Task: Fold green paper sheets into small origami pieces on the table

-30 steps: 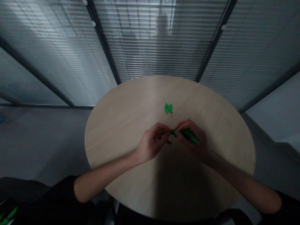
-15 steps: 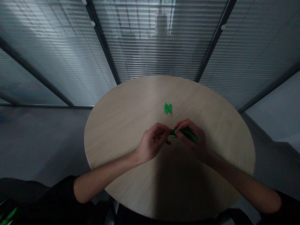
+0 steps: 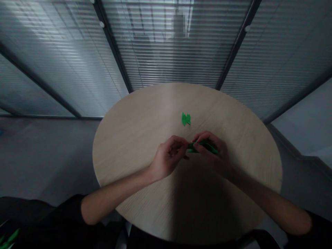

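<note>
Between my two hands is a thin green folded piece (image 3: 212, 148) that looks like paper; its exact kind is hard to make out in the dim light. The fingertips of my left hand (image 3: 169, 155) pinch its left end. My right hand (image 3: 217, 154) is closed around the rest, with the thumb pressed on top and the fingers behind. Parts of the piece are hidden by my fingers. Beyond the hands, a small bright green shape with wing-like lobes (image 3: 186, 119) lies on the table, apart from both hands.
The round pale wooden table (image 3: 124, 138) stands against a glass wall with closed blinds (image 3: 173, 62). A dark shadow falls across its near side. Dark chair parts show at the front edge, and a green and black item (image 3: 11, 238) is at the bottom left corner.
My hands stay almost in place. The green piece has shifted slightly in my right fingers, and its lower edge shows a bit differently. The small green shape has not moved on the table.
</note>
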Action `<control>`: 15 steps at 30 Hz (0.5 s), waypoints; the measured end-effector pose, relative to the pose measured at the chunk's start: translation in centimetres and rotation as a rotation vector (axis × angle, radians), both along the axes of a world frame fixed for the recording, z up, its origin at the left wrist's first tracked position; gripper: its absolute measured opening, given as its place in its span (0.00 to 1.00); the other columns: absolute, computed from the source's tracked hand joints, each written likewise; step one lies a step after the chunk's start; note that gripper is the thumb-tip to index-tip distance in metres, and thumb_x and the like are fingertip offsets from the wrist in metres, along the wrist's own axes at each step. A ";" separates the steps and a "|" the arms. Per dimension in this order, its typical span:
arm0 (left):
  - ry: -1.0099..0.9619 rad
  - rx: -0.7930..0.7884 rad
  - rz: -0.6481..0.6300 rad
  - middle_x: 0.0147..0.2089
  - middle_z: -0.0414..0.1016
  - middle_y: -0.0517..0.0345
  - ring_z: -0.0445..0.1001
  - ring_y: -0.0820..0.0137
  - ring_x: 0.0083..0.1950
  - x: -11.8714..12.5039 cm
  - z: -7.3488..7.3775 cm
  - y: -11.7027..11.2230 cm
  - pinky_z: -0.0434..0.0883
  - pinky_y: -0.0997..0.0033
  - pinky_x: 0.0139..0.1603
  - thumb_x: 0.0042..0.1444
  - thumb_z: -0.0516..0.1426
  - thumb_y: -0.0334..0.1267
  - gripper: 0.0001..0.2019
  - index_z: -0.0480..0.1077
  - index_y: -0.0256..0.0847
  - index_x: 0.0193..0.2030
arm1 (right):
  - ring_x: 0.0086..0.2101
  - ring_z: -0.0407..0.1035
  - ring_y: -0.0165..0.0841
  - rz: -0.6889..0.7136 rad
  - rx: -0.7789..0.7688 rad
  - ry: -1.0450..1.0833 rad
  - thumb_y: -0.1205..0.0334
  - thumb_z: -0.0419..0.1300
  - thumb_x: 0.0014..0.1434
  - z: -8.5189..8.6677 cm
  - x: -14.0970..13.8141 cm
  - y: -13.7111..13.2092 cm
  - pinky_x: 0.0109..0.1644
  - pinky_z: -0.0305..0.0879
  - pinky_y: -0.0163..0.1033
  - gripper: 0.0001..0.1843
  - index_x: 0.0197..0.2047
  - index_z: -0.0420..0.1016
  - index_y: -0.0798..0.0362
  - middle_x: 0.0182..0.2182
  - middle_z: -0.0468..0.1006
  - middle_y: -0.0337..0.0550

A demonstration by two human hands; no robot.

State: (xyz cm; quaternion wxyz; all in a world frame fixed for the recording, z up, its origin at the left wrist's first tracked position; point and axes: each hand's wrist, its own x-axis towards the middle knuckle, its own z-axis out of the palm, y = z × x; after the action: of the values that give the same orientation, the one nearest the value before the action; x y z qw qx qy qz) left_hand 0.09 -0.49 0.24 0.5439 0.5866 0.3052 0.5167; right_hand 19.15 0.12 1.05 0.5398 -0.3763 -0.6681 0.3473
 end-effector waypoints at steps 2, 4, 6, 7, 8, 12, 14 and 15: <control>0.002 -0.011 0.003 0.37 0.79 0.55 0.81 0.72 0.34 0.0 -0.1 0.0 0.84 0.74 0.34 0.63 0.65 0.42 0.11 0.71 0.37 0.44 | 0.31 0.71 0.29 -0.013 0.023 -0.018 0.62 0.66 0.63 0.1 -0.1 -0.1 0.32 0.71 0.34 0.06 0.36 0.72 0.49 0.34 0.76 0.39; 0.005 -0.021 0.006 0.39 0.80 0.54 0.81 0.71 0.36 0.0 -0.2 0.0 0.83 0.75 0.34 0.61 0.66 0.41 0.12 0.71 0.37 0.44 | 0.31 0.71 0.29 -0.023 0.052 -0.036 0.63 0.66 0.63 0.2 -0.1 -0.1 0.33 0.71 0.34 0.06 0.36 0.72 0.49 0.34 0.76 0.39; -0.003 -0.024 0.006 0.38 0.80 0.54 0.81 0.71 0.36 0.1 -0.3 0.0 0.83 0.75 0.34 0.61 0.67 0.41 0.12 0.71 0.37 0.43 | 0.32 0.71 0.29 -0.024 0.074 -0.049 0.64 0.66 0.62 0.2 -0.2 -0.2 0.33 0.71 0.34 0.06 0.36 0.72 0.50 0.35 0.75 0.39; -0.009 -0.024 0.005 0.38 0.79 0.55 0.81 0.71 0.35 0.1 -0.3 0.0 0.83 0.75 0.33 0.61 0.66 0.41 0.12 0.71 0.37 0.43 | 0.32 0.71 0.28 -0.023 0.083 -0.052 0.64 0.66 0.62 0.3 -0.2 -0.2 0.33 0.71 0.34 0.06 0.36 0.72 0.50 0.35 0.75 0.39; -0.014 -0.023 0.005 0.37 0.79 0.56 0.80 0.72 0.34 0.1 -0.3 0.1 0.83 0.75 0.33 0.62 0.66 0.41 0.11 0.71 0.37 0.42 | 0.32 0.71 0.29 -0.023 0.088 -0.052 0.64 0.66 0.62 0.3 -0.2 -0.2 0.34 0.71 0.34 0.06 0.36 0.72 0.50 0.35 0.75 0.39; -0.020 -0.029 0.010 0.36 0.79 0.56 0.80 0.72 0.33 0.1 -0.1 0.1 0.83 0.75 0.33 0.62 0.66 0.41 0.11 0.71 0.37 0.42 | 0.33 0.72 0.29 -0.018 0.087 -0.059 0.64 0.65 0.63 0.3 -0.1 -0.2 0.35 0.72 0.34 0.05 0.37 0.72 0.49 0.35 0.76 0.39; -0.023 -0.033 0.011 0.36 0.79 0.56 0.79 0.72 0.33 0.1 0.0 0.1 0.83 0.74 0.33 0.62 0.66 0.41 0.11 0.71 0.37 0.42 | 0.33 0.73 0.29 -0.011 0.091 -0.066 0.65 0.65 0.63 0.3 0.0 -0.1 0.35 0.73 0.34 0.04 0.37 0.72 0.49 0.35 0.76 0.39; -0.027 -0.034 0.009 0.35 0.79 0.57 0.79 0.73 0.32 0.1 0.0 0.1 0.83 0.75 0.33 0.62 0.66 0.41 0.11 0.71 0.37 0.42 | 0.34 0.73 0.29 -0.008 0.094 -0.067 0.65 0.65 0.63 0.3 0.0 -0.2 0.36 0.73 0.34 0.04 0.37 0.73 0.49 0.35 0.76 0.39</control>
State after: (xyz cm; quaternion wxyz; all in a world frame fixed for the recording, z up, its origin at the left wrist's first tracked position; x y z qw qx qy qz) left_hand 0.23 -0.35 0.25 0.5556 0.5687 0.3094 0.5218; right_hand 19.19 -0.04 1.36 0.5356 -0.3647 -0.6999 0.3004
